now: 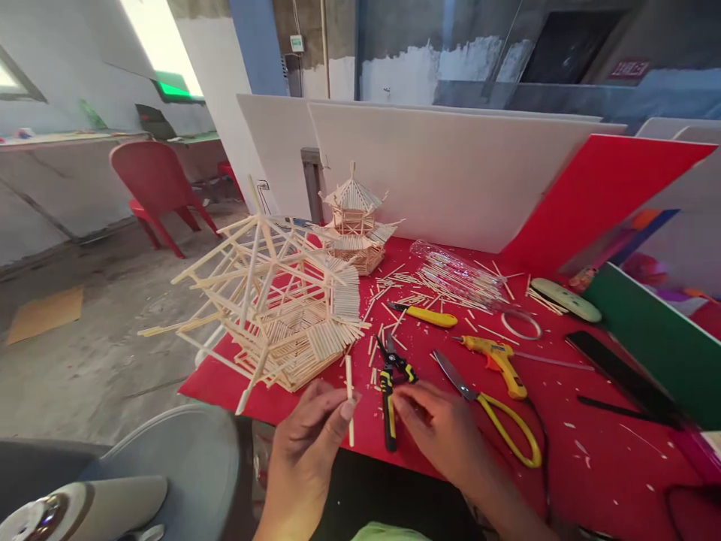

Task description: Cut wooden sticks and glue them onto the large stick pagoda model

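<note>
Left hand (312, 439): thumb and fingers pinched closed on one thin wooden stick (350, 376), which points roughly away from the body at the near edge of the red tabletop (591, 466). Right hand (436, 424): half curled, fingertips right at the handles of the black-and-yellow pliers (388, 409); can't tell if it actually grips them. Pliers lie on the table just right of the stick, handles spread, nose pointing away. Open-frame stick pavilion (270, 259) sits left of and beyond the left hand, roof only partly covered with slats on its right side. Smaller stick pagoda (354, 233) stands behind it, upright, roofs slatted. Beyond the pliers: yellow utility knife (432, 316), then a clear plastic bag (456, 270) with loose sticks around it. Right of the right hand: yellow-handled scissors (510, 428), blades toward the knife side; yellow glue gun (499, 362) beyond them, glue stick (555, 361) out the back. Further right: tape roll (521, 324), pale green case (566, 300), black smartphone (613, 368). White boards (428, 165) stand along the back. Offcuts scattered around the pliers.
</note>
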The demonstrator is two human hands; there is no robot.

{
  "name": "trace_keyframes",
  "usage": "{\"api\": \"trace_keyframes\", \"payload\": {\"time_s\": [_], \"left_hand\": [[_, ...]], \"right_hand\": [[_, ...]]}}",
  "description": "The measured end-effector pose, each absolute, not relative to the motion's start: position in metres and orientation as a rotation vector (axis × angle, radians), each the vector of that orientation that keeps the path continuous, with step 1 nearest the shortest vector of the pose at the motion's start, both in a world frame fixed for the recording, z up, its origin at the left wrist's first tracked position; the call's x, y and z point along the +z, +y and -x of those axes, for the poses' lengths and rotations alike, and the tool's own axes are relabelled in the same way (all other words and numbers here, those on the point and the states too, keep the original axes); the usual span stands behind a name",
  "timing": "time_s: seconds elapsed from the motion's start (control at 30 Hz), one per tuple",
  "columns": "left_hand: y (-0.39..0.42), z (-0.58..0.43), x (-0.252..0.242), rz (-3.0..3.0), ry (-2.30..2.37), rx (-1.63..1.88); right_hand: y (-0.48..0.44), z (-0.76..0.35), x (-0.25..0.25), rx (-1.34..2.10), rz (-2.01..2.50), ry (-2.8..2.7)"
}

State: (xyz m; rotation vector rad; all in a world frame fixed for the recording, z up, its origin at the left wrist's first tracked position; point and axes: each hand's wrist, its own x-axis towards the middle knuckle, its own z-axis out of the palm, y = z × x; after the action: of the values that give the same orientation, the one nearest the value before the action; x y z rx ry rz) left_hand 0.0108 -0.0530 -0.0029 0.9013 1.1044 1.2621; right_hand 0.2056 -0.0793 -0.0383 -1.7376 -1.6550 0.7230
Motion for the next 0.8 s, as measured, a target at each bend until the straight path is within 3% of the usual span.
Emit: {"api": "trace_keyframes", "payload": {"time_s": [0.1,0.2,0.37,0.6,0.8], "left_hand": [[-0.052,-0.029,-0.013,-0.93,0.992,1.159],[-0.047,-0.042,-0.023,-0.797,0.987,1.003],[-0.042,-0.045,-0.032,-0.796,1.038,0.993],[-0.041,-0.039,-0.038,-0.842,1.067,1.034],[-0.037,-0.033,-0.036,-0.872,1.071,1.063]], "right_hand": [[-0.082,-0.219,-0.057,0.314,2.061,-1.763],[-0.078,-0.212,-0.061,0.202,2.256,-1.824],[-0.073,-0.194,-0.044,0.354,2.307,-1.905],[-0.075,-0.187,-0.052,0.278,2.365,-1.839],[-0.071,-0.23,-0.049,0.7,2.095,-1.487]]}}
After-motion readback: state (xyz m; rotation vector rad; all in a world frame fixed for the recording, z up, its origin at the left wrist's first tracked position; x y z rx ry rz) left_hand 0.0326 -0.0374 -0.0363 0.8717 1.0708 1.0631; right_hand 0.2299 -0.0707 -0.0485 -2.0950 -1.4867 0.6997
